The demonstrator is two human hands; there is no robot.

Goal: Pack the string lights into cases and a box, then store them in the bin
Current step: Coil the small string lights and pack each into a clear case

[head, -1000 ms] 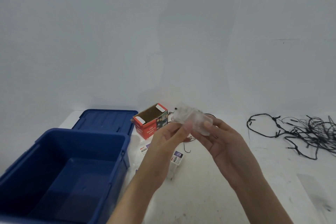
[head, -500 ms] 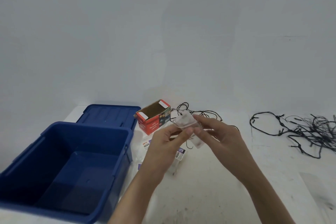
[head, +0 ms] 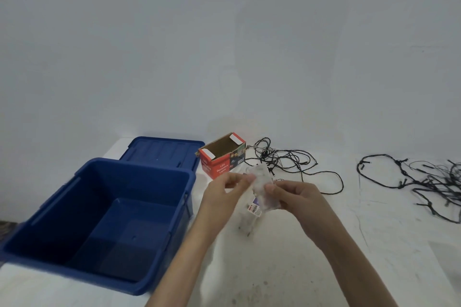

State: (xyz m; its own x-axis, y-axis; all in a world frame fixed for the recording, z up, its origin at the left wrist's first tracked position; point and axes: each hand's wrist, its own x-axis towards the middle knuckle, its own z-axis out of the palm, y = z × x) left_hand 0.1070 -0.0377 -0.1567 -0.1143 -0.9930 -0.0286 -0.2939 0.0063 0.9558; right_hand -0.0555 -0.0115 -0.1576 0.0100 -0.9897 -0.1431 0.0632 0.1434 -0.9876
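Note:
Both hands hold a clear plastic case (head: 262, 183) over the white table. My left hand (head: 225, 193) pinches its upper left edge and my right hand (head: 296, 195) grips its right side. A second clear case with a barcode label (head: 250, 218) lies on the table just below. An open red cardboard box (head: 222, 156) stands behind my hands. A dark string of lights (head: 289, 161) lies loose behind the case, and a bigger tangle (head: 429, 179) lies at the far right. The open blue bin (head: 104, 222) stands empty at the left.
The bin's blue lid (head: 162, 151) lies flat behind the bin, next to the red box. A plain white wall (head: 224, 45) closes off the back of the table. The table top (head: 287, 269) near me is scuffed and stained.
My hands and the clear case have come down and nearer the table. The view has tilted lower, so the loose string behind the case now shows fully.

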